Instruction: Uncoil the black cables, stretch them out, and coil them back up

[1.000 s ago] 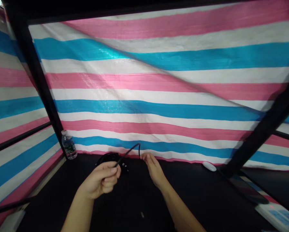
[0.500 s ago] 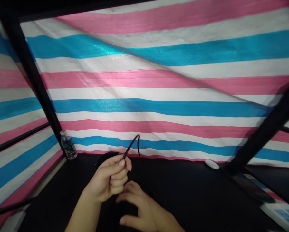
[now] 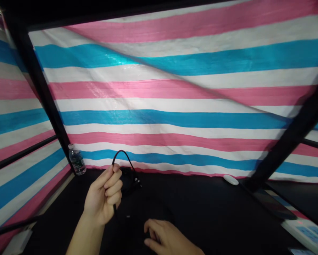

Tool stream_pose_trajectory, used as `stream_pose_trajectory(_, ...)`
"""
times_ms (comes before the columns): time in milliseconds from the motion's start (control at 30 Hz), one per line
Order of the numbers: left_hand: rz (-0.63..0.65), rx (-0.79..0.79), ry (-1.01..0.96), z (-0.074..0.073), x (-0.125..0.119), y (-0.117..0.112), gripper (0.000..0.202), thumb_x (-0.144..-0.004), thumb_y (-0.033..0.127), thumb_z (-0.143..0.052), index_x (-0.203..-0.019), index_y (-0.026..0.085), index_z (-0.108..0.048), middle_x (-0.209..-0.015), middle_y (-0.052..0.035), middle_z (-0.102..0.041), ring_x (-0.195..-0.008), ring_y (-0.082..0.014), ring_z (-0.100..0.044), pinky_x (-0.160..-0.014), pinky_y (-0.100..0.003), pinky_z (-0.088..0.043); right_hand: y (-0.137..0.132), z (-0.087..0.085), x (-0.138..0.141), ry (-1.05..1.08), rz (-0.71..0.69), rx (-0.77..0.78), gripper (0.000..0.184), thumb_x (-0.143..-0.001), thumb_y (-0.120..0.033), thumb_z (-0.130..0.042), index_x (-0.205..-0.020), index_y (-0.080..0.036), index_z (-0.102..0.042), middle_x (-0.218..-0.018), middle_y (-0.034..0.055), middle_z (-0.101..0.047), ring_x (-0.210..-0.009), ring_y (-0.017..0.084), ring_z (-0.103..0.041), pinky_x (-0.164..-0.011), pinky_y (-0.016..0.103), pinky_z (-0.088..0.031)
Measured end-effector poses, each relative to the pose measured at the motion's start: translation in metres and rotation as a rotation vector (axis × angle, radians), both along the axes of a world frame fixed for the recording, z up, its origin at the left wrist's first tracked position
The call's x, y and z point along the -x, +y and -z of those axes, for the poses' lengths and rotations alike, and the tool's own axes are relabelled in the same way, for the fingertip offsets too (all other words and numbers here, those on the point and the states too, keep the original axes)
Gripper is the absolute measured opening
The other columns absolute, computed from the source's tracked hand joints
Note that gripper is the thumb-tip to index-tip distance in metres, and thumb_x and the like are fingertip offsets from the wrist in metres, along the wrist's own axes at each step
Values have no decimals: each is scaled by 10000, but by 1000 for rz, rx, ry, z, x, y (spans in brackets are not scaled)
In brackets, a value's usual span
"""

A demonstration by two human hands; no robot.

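My left hand [image 3: 102, 194] is raised over the black table, its fingers closed around a thin black cable [image 3: 125, 152]. From the fist the cable arches up and bends down to the right; another stretch hangs below the fist. Behind the hand lies a dark coil of cable, partly hidden, with shiny metal connector tips [image 3: 137, 180] at its right side. A small light metallic bit [image 3: 128, 216] shows low between the hands; I cannot tell what it belongs to. My right hand [image 3: 166, 235] hovers low at the front, empty, fingers loosely bent and thumb apart.
A clear plastic bottle [image 3: 77, 160] stands at the back left corner. A white rounded object [image 3: 230, 180] lies at the back right, near a black frame post [image 3: 286, 141]. A white power strip [image 3: 305, 232] sits at the right. Striped sheeting [image 3: 174, 120] closes off the back.
My left hand has shifted left with the cable, which now arches more roundly. My right hand has drawn away from it, down and to the right. The connector tips have come into view.
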State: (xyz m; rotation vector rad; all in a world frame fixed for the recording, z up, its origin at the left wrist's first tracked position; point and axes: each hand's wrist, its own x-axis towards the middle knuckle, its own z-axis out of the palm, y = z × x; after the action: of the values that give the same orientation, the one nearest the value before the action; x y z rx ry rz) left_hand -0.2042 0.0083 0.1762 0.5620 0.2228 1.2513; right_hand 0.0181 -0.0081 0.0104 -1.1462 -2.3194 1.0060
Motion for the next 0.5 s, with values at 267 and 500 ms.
stream_pose_trajectory(267,-55,-52,-308,-4,-6,1,202,-1058,161,-356,-891,230,-447,-573,106,-227,-376,-66,-180,-280,-124,-102,-12,17,19,375,125,77,375,-903,-603,-577,-958,-259,-716,-873,46,-668,-938,252,-627,-1072,499,-363)
stream_pose_trajectory(500,-103,104,-156,39,-23,-15,200,-981,226,-570,-807,225,-470,-558,109,-211,-392,-65,-120,-331,-153,-149,-9,-1,29,1361,214,679,419,-752,-623,-664,-908,-238,-722,-834,88,-689,-857,286,-657,-812,451,-515)
